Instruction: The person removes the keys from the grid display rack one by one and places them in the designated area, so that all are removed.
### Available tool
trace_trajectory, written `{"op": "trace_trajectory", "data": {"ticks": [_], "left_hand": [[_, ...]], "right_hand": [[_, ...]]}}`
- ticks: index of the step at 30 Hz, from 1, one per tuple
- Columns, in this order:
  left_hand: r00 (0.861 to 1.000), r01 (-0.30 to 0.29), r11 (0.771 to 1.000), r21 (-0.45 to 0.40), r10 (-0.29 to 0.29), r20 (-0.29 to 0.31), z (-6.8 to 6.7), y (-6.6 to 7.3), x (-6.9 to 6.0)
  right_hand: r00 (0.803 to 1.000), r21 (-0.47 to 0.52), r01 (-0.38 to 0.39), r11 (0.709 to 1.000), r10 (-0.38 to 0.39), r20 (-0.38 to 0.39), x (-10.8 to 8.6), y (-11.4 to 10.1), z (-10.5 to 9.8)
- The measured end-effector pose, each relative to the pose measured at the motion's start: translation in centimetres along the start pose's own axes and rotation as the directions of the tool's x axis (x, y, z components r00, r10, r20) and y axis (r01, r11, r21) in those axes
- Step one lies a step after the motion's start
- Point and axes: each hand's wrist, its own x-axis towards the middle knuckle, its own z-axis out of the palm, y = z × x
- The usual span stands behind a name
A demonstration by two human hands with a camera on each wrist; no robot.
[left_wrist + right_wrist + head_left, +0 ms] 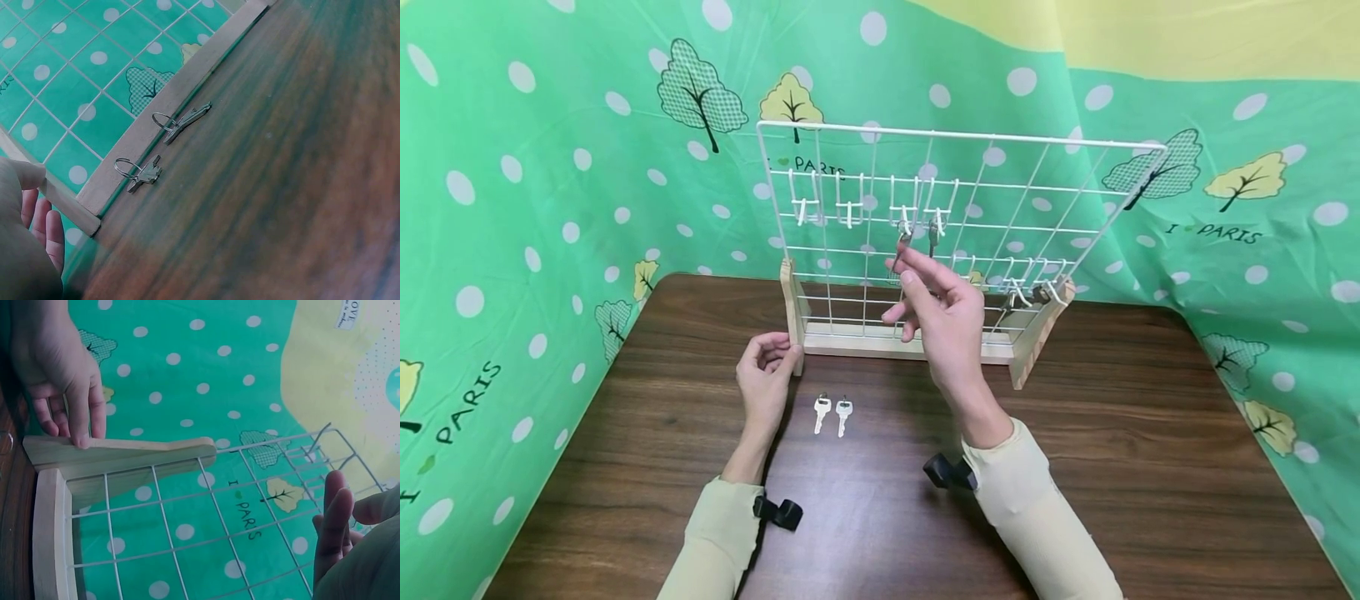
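My left hand (765,375) grips the wooden side leg (793,308) of a white wire grid rack (850,277), thumb on one face and fingers by the other. My right hand (951,321) is raised before the grid, with thumb and index finger at a key (900,250) below the third upper hook (904,218). That key tilts, its upper end at the hook; the fingers partly hide it. Beside it another key (933,237) hangs from a hook. Two keys with rings, a left key (822,414) and a right key (843,417), lie on the table.
Two upper left hooks, one hook (803,210) and its neighbour (849,212), hold no keys. Lower right hooks (1017,292) carry keys near the wooden right leg (1041,337). A green patterned cloth (587,167) hangs behind the brown table (1150,467).
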Motion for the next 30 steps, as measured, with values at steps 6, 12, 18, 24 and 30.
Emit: {"op": "trace_trajectory", "data": {"ticks": [6, 12, 18, 24, 30], "left_hand": [[1.000, 0.000, 1.000, -0.004, 0.000, 0.006, 0.08, 0.07, 0.05], [1.000, -0.002, 1.000, -0.001, 0.002, 0.013, 0.06, -0.02, 0.03], [1.000, 0.004, 1.000, -0.001, -0.004, 0.005, -0.02, -0.14, 0.08], [1.000, 0.003, 1.000, 0.008, -0.003, 0.008, 0.02, 0.06, -0.07], [1.000, 0.014, 1.000, 0.003, -0.014, 0.008, 0.03, 0.15, -0.08]], "right_hand": [[1.000, 0.046, 0.018, 0.999, -0.017, -0.023, 0.20, -0.15, 0.26], [0.999, 0.063, 0.017, 0.998, -0.014, -0.052, 0.34, -0.32, 0.39], [0.998, 0.088, 0.009, 0.996, -0.004, -0.060, 0.55, -0.62, 0.61], [0.996, 0.120, 0.009, 0.993, 0.001, -0.087, 0.55, -0.89, 0.68], [0.996, 0.128, 0.013, 0.992, -0.001, -0.090, 0.55, -1.03, 0.79]]}}
